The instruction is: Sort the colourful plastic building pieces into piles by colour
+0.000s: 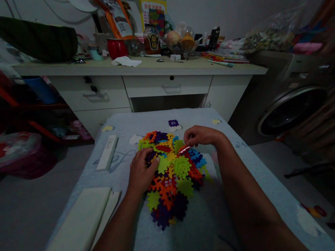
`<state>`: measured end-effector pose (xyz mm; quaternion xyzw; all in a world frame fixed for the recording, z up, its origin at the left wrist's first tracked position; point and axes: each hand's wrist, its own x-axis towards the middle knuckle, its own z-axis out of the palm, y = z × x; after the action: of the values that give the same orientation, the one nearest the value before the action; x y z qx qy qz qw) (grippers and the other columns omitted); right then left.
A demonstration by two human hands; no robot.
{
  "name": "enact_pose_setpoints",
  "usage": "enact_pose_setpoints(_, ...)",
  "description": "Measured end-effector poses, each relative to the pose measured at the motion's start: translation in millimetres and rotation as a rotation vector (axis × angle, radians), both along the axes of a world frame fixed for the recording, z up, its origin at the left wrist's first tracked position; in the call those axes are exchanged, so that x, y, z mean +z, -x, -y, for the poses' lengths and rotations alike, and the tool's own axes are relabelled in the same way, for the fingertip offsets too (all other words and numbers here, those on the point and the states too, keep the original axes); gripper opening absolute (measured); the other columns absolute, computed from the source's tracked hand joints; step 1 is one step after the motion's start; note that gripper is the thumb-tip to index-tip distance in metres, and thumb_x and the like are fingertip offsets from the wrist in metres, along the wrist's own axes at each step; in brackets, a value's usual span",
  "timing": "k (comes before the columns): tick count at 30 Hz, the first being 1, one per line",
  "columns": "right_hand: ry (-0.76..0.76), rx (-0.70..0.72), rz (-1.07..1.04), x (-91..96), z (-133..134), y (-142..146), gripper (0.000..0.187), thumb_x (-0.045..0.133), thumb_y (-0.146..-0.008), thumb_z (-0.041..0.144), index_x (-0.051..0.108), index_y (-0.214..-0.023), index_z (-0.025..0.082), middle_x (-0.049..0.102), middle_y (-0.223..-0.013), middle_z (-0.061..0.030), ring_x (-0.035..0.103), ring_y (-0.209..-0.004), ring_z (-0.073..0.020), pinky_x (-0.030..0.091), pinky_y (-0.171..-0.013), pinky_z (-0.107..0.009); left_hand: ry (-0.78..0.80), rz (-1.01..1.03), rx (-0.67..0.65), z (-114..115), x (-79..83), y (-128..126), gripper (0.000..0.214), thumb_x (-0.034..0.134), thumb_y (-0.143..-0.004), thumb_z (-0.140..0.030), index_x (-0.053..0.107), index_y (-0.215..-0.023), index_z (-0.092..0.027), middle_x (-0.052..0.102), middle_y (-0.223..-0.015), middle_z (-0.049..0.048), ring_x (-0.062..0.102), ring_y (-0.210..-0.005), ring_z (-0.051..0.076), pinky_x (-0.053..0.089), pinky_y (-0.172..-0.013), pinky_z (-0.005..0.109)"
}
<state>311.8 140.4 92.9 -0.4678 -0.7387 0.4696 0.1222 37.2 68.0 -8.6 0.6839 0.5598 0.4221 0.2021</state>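
Observation:
A heap of colourful notched plastic building pieces (168, 194) lies on the cloth-covered table, in green, orange, purple, red, yellow and blue. My left hand (142, 170) rests at the heap's left side, thumb and fingers apart, touching pieces near a lime-green one (162, 165). Over the right side of the heap, my right hand (199, 135) has its fingertips pinched on a red notched piece (184, 150), which is tilted. A single purple piece (173, 123) lies apart, beyond the heap.
The table's pale blue cloth (247, 197) spreads around the heap. On the left lie a white narrow box (108, 153) and a long white board (73, 236). Behind stands a cluttered white desk (167, 82), with a washing machine (289, 99) to its right.

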Motion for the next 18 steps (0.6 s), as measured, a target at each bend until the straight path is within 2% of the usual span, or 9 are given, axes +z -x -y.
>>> enact_pose_setpoints(3,-0.055,-0.038,-0.065,3.8,0,-9,0.006,0.064,-0.07,0.021,0.067,-0.073,0.016,0.063,-0.064,0.0019,0.055,-0.058,-0.0103,0.043,-0.055,-0.021,-0.003,0.0,-0.001,0,1.3,0,0.039,0.056,-0.085,-0.048,0.061,-0.115,-0.023,0.062,-0.121,0.0084,0.058,-0.115,0.027,0.044,-0.104,0.045)
enact_pose_setpoints(5,-0.146,-0.124,-0.091,5.6,-1,-22,0.009,0.063,-0.072,0.024,0.067,-0.075,0.016,0.063,-0.065,0.0013,0.055,-0.059,-0.0109,0.043,-0.057,-0.022,-0.013,0.001,-0.005,-1,1.7,0,0.038,0.056,-0.085,-0.046,0.061,-0.114,-0.023,0.062,-0.119,0.0079,0.059,-0.114,0.026,0.045,-0.103,0.045)
enact_pose_setpoints(8,-0.358,-0.362,-0.017,4.0,-6,-50,0.008,0.06,-0.073,0.024,0.065,-0.074,0.017,0.062,-0.066,-0.0001,0.054,-0.059,-0.0117,0.041,-0.058,-0.024,-0.025,0.004,-0.009,-1,1.8,0,0.037,0.056,-0.085,-0.045,0.062,-0.114,-0.023,0.063,-0.117,0.0075,0.059,-0.112,0.026,0.046,-0.103,0.045)
enact_pose_setpoints(12,-0.583,-0.644,0.214,-8.9,-12,-87,0.006,0.059,-0.073,0.021,0.063,-0.069,0.018,0.062,-0.066,-0.0013,0.054,-0.062,-0.0131,0.039,-0.061,-0.025,-0.022,0.003,-0.007,-1,2.1,0,0.038,0.057,-0.084,-0.047,0.062,-0.114,-0.023,0.063,-0.118,0.0074,0.059,-0.112,0.026,0.045,-0.103,0.045)
enact_pose_setpoints(15,-0.607,-0.753,0.359,-25.4,-15,-101,0.007,0.06,-0.071,0.017,0.061,-0.065,0.018,0.064,-0.068,-0.002,0.055,-0.065,-0.0141,0.038,-0.064,-0.026,-0.016,-0.003,-0.005,0,2.2,0,0.037,0.056,-0.085,-0.047,0.062,-0.114,-0.024,0.063,-0.118,0.0073,0.059,-0.113,0.026,0.045,-0.104,0.045)
enact_pose_setpoints(18,-0.57,-0.805,0.442,-44.5,-17,-102,0.008,0.058,-0.07,0.012,0.061,-0.065,0.018,0.066,-0.071,-0.0034,0.057,-0.069,-0.0151,0.038,-0.065,-0.026,-0.01,-0.008,-0.003,-1,1.4,0,0.038,0.055,-0.085,-0.047,0.061,-0.115,-0.023,0.062,-0.119,0.0077,0.059,-0.114,0.026,0.044,-0.104,0.045)
